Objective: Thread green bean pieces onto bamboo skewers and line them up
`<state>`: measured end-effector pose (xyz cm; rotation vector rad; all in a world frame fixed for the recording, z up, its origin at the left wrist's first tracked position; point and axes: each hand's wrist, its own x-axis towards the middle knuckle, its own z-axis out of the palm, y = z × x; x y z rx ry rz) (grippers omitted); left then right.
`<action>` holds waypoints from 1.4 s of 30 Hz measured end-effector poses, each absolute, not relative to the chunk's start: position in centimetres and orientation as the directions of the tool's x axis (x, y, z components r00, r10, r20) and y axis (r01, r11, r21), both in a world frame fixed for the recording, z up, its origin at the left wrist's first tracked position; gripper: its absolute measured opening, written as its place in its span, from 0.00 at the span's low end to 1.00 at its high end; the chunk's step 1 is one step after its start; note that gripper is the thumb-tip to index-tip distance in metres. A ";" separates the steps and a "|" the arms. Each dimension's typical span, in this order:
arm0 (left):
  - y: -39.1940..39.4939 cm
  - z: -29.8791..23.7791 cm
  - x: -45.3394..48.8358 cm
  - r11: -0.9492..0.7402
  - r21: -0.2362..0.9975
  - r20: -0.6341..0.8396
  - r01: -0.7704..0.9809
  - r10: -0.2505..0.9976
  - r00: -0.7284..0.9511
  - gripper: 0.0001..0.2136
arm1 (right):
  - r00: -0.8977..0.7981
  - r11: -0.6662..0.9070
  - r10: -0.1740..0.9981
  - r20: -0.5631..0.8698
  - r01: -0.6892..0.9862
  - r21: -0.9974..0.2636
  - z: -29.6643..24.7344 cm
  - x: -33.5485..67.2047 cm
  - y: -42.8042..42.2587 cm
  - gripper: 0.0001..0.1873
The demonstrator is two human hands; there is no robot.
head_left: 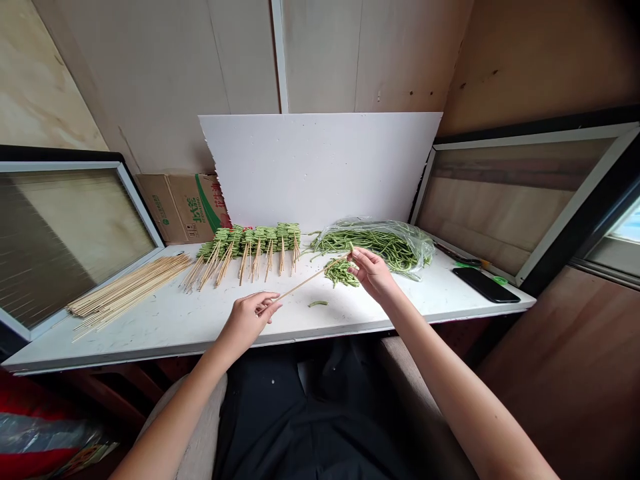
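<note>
A thin wooden skewer (310, 279) slants up to the right between my two hands, above the white table. My left hand (253, 313) pinches its lower end between thumb and fingers. At the upper tip, my right hand (369, 270) is closed on a small piece of green bean (351, 247); whether the skewer has pierced it I cannot tell. Just beneath the right hand is a small heap of cut green bean pieces (341, 273). One loose bean piece (318, 304) lies on the table in front. Finished-looking rows of skewered beans (257, 241) lie at the back left.
Bare skewers (130, 283) lie in a large pile at the left. A clear plastic bag of long green beans (375, 243) is at the back right, with a black phone (485, 285) farther right. A white board (325, 167) and a cardboard box (183, 207) stand behind.
</note>
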<state>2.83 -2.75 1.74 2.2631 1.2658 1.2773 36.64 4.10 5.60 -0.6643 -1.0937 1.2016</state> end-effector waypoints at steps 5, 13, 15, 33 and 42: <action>-2.8 1.3 2.4 -0.704 0.429 0.716 0.566 0.647 0.262 0.12 | 0.046 0.306 0.949 0.313 -0.388 -0.869 6.1 36.3 3.9 0.17; -3.6 2.0 3.0 -0.713 0.464 0.633 0.526 0.682 0.366 0.13 | 0.038 0.321 0.941 0.336 -0.413 -0.852 6.0 36.8 4.1 0.17; -3.5 2.0 3.0 -0.674 0.522 0.580 0.523 0.730 0.362 0.16 | 0.030 0.327 0.939 0.343 -0.388 -0.862 6.1 36.7 4.0 0.17; -3.0 -0.7 4.3 -0.140 0.966 0.023 0.219 0.886 0.464 0.28 | -0.029 0.356 0.921 0.387 -0.335 -0.872 6.0 36.5 3.7 0.17; -1.9 -1.0 3.9 -0.330 0.879 0.267 0.343 0.939 0.219 0.21 | 0.012 0.305 0.949 0.316 -0.297 -0.905 5.3 36.8 4.4 0.19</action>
